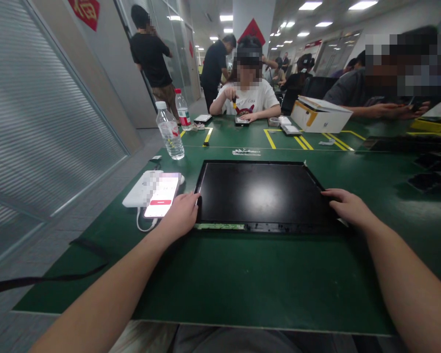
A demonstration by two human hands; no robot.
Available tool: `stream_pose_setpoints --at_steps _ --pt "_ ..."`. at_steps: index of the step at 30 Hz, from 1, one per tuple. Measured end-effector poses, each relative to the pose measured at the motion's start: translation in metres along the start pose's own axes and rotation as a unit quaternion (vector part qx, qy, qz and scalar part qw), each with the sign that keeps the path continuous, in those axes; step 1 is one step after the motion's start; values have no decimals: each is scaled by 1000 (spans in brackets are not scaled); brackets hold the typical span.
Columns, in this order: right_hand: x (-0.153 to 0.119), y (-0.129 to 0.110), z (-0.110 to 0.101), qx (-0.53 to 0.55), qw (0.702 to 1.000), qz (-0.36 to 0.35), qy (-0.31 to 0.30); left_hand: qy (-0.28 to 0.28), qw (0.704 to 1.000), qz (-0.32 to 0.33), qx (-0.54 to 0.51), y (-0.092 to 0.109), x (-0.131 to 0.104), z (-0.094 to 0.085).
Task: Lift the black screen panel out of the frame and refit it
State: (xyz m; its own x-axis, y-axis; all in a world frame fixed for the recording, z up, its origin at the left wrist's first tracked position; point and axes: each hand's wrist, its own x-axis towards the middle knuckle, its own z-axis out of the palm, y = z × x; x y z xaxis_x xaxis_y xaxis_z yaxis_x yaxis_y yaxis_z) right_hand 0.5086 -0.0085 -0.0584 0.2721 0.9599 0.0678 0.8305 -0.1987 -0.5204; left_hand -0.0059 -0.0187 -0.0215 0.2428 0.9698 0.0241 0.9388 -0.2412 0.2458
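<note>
L hand (182, 212) & R hand (347, 206) part-curled, holding opp. side edges of black panel (257, 193) on desk (260, 289); uneven grip could twist it, & L hand, v. near phone (164, 195), might bump it or tug cable (138, 220)

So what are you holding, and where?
A flat black screen panel: the left hand is on its left edge, the right hand on its right edge.

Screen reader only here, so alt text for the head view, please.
The left hand and right hand hold a flat black panel by its sides on a green table; a lit phone lies left of it. A person is opposite.
</note>
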Motion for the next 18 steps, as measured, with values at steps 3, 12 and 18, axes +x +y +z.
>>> stream_pose_setpoints --at_steps 3,12,18 --pt "-1 -1 1 -19 1000 -5 12 11 999 -3 -33 -5 1 0" --pt "-8 -15 -3 -51 999 9 -3 66 982 -34 -176 -9 0 -1" --pt "-10 -23 -6 -60 998 35 -9 97 942 -110 -300 0 -4 -5"
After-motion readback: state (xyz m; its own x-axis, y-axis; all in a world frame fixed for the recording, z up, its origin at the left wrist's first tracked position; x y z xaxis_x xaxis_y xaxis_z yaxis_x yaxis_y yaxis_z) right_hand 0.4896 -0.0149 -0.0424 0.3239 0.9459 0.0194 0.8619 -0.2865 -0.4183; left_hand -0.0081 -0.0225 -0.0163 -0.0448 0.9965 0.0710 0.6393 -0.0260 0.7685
